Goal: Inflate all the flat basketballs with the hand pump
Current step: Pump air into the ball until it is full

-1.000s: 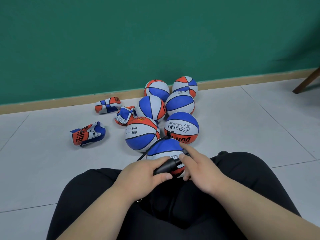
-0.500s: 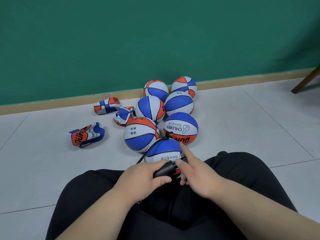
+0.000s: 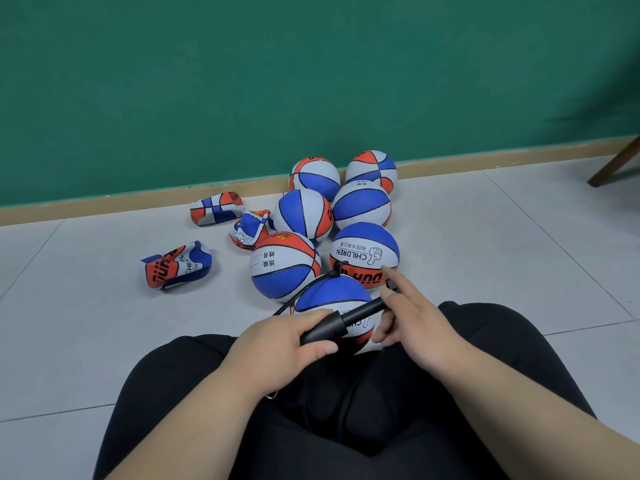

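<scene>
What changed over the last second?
The right hand pulled the pump handle up and to the right, away from the pump barrel, baring the rod. Unchanged: the left hand grips the barrel, the hose runs to the basketball in the lap, and the flat basketballs lie untouched.

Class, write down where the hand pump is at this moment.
In the head view the hand pump sits low centre, across the basketball in the person's lap: the left hand grips its barrel, the right hand is at its handle end.
</scene>
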